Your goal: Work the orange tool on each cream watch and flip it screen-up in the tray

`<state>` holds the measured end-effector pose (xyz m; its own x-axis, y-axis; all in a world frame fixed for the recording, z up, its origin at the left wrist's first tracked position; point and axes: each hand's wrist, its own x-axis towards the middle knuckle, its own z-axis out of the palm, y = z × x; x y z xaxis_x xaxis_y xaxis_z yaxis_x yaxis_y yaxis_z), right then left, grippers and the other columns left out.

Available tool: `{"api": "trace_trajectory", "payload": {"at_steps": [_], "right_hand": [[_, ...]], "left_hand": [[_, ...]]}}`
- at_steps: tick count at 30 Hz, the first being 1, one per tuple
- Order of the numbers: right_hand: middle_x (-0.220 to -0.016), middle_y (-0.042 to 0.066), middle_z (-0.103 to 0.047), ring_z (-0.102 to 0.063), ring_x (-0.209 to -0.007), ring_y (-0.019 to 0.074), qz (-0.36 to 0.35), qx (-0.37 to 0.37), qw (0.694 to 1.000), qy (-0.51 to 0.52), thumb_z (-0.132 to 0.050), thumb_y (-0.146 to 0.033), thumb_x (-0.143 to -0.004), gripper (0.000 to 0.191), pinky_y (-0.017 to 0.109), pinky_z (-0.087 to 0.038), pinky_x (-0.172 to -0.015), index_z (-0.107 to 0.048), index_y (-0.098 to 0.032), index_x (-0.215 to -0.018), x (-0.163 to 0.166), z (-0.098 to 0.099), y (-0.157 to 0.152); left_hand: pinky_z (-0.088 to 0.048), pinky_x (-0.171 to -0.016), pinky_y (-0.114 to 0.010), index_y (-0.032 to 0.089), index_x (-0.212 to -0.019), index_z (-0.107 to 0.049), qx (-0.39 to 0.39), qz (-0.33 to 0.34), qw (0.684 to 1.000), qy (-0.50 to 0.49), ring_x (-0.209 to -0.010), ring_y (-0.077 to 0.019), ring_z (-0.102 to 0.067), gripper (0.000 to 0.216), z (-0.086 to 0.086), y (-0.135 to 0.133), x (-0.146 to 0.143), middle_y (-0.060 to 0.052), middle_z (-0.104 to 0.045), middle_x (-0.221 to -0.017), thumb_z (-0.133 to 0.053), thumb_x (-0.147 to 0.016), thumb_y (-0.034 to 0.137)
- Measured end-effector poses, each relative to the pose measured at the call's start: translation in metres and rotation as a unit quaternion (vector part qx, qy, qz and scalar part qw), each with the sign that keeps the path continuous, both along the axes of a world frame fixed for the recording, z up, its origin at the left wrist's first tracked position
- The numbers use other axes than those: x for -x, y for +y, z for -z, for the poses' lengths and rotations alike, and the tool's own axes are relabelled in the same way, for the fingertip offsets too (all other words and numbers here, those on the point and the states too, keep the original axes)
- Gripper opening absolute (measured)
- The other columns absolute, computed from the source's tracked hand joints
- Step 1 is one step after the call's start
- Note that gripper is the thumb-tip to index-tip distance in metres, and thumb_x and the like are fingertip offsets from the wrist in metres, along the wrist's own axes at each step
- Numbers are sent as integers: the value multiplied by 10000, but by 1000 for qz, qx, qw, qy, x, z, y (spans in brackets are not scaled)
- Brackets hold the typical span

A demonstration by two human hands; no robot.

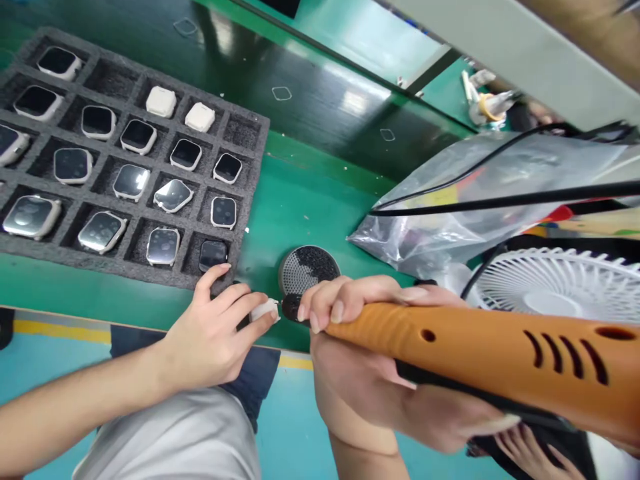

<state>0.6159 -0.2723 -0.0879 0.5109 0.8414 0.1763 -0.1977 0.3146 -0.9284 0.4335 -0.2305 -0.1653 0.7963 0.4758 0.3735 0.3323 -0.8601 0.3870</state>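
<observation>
Between its thumb and fingers, my left hand point(215, 337) pinches a small white watch case point(266, 309). My right hand point(365, 347) is wrapped around the front of an orange power tool point(490, 347) with vent slots in its side. The tool's dark, narrow tip point(293, 309) points at the watch case and is very close to it; I cannot tell whether they touch. Just above my left fingers lies a grey foam tray point(254, 160) with watches in its compartments, among them a dark-faced watch point(213, 255) in the nearest corner.
A round container with a perforated top point(300, 270) stands just beyond the tool tip. To the right are a clear plastic bag point(425, 207), black cables point(500, 202) and a white fan point(555, 283). Another person's hand point(533, 450) shows at lower right.
</observation>
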Motion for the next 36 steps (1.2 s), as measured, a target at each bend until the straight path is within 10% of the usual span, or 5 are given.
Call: {"api": "trace_trajectory", "payload": {"at_steps": [36], "right_hand": [[-846,-7,-684,-651,-680,211,-5,13,997,-78,-655,-647,-950,388,465,-584,-609,-681,-317,-1151,2,3,-5]], "left_hand": [[-245,-1309,-615,231,-1199,-743,-6,-24,1000,-18,-1096,-223,-668,179,2,-2,-5,-52,-771,-1246,-690,-1029,232]]}}
